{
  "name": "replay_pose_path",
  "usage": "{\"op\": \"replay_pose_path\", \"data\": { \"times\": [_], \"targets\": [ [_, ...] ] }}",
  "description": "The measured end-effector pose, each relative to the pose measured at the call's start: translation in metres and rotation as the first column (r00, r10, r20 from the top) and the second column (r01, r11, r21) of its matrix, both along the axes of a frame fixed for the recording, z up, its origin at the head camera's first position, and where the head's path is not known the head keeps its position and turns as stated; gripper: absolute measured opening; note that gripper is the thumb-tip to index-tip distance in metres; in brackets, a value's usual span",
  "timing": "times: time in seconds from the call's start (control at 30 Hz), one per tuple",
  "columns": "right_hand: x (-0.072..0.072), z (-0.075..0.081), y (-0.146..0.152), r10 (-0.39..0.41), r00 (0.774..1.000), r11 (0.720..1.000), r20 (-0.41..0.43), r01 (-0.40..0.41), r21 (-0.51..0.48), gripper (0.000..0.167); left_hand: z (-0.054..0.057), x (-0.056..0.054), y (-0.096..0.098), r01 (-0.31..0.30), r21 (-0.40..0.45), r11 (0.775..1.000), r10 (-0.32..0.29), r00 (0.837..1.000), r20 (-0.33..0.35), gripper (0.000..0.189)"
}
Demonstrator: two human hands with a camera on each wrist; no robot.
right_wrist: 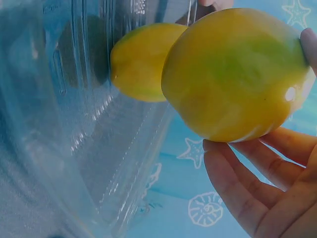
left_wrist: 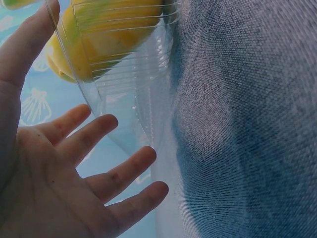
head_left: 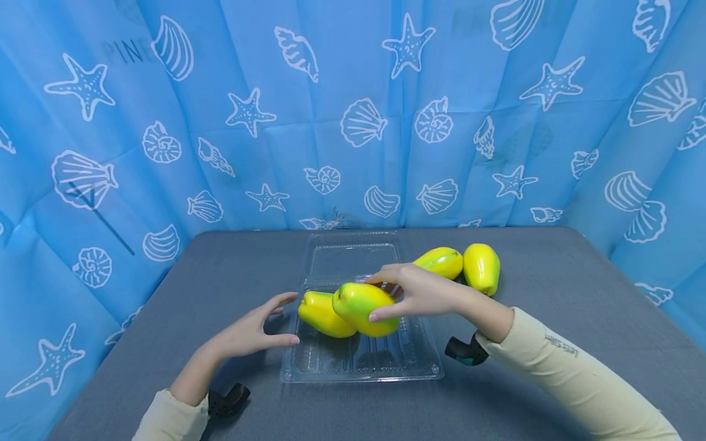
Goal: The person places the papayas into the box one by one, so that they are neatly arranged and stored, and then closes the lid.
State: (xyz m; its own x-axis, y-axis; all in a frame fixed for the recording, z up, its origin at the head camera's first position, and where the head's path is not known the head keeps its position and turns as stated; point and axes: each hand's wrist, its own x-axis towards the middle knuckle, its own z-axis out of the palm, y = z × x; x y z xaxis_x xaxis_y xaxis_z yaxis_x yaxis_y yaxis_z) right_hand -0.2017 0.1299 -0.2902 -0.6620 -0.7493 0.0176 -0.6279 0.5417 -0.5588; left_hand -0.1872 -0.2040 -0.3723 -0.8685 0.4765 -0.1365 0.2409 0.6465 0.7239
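My right hand (head_left: 421, 291) holds a yellow-green papaya (head_left: 364, 309) over the right part of a clear plastic clamshell box (head_left: 361, 376), thumb on the near side and fingers on the far side. In the right wrist view this papaya (right_wrist: 233, 74) is raised above the box floor. A second papaya (head_left: 320, 315) lies in the left part of the box, partly hidden behind the held one. My left hand (head_left: 248, 331) is at the box's left edge, its thumb and fingers spread apart. In the left wrist view nothing is in the left palm (left_wrist: 54, 168).
Two more papayas, one farther left (head_left: 441, 262) and one at the right (head_left: 482, 268), lie on the grey cloth-covered table (head_left: 540, 269) behind my right hand. The box's lid (head_left: 353, 263) lies folded back, away from me. A blue seashell-print curtain (head_left: 353, 159) hangs behind the table.
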Motion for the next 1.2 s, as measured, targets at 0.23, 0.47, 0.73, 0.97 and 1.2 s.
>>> {"op": "replay_pose_path", "data": {
  "times": [0.23,0.47,0.73,0.97,1.2],
  "targets": [
    [0.0,-0.003,-0.007,0.04,0.999,0.999,0.026,-0.039,-0.011,0.059,0.0,0.001,0.001,-0.013,-0.013,1.0,0.013,1.0,-0.005,0.077],
    [0.002,-0.003,-0.014,0.058,0.996,0.998,0.064,-0.058,0.0,0.055,0.002,0.0,0.002,-0.019,-0.014,1.0,0.019,1.0,0.009,0.077],
    [0.003,-0.005,-0.021,0.09,0.995,0.995,0.05,-0.092,0.044,0.053,0.002,0.0,0.002,-0.019,-0.01,1.0,0.019,1.0,0.012,0.078],
    [0.004,-0.005,-0.027,0.102,0.995,0.991,0.024,-0.103,0.084,0.056,0.002,0.0,0.002,-0.017,-0.011,1.0,0.017,1.0,0.01,0.077],
    [0.006,-0.004,-0.031,0.115,0.993,0.988,0.002,-0.114,0.107,0.056,0.002,0.0,0.001,-0.022,-0.011,1.0,0.022,0.999,0.025,0.077]
  ]
}}
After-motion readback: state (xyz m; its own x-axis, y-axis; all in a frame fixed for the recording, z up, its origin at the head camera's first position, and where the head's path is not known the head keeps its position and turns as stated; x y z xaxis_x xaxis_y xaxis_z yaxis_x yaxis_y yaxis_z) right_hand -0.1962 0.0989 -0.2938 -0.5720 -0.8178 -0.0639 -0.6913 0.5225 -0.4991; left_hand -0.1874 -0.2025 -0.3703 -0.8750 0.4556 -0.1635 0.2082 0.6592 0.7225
